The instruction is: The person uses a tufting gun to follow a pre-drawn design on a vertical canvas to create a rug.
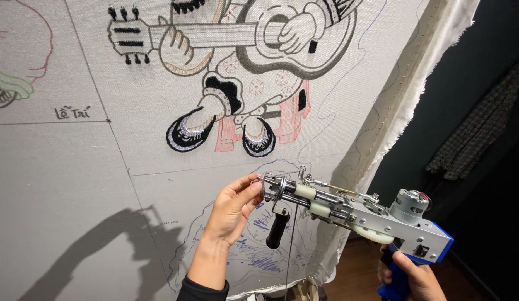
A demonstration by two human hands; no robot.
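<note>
One tufting gun (354, 214) sits lower centre-right of the frame, held off the stretched cloth (75, 184). The right hand (410, 278) is closed round its blue grip; the left hand (234, 206) pinches at the needle end, fingers curled. In my judgement the fingertip work wants the gun held level and steady — trigger untouched. One black front handle (277, 228) hangs below. One guitar-player design (237, 72) fills the upper centre — partly tufted. One checked garment (477, 134) hangs far right.

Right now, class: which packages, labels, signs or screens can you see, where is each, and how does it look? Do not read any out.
Handwritten label: left on the stretched grey cloth, short dark marker writing.
Small sticker: on the tufting gun's blue-grey body, dark, rectangular.
No packages, signs or screens.
</note>
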